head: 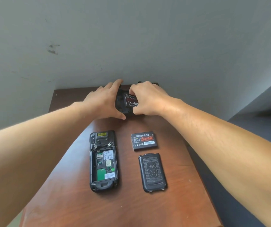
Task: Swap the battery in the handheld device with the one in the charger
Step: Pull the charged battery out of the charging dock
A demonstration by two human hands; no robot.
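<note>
head view: handheld device (pixel 104 161) lies opened and empty, nearer than both hands; its removed battery (pixel 144 141) and back cover (pixel 152 172) beside it. left hand (pixel 104 102) braces the charger (pixel 120 104); right hand (pixel 145 99) is clamped on the charger battery (pixel 130 99). judged roughly halfway: extraction, both insertions and cover remain.

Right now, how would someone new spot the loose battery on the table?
On the brown wooden table, look near the middle, right of the opened handheld device and on the far side of the detached back cover. The loose battery is the flat dark slab lying alone, label up; the other battery sits in the charger between both hands.
</note>
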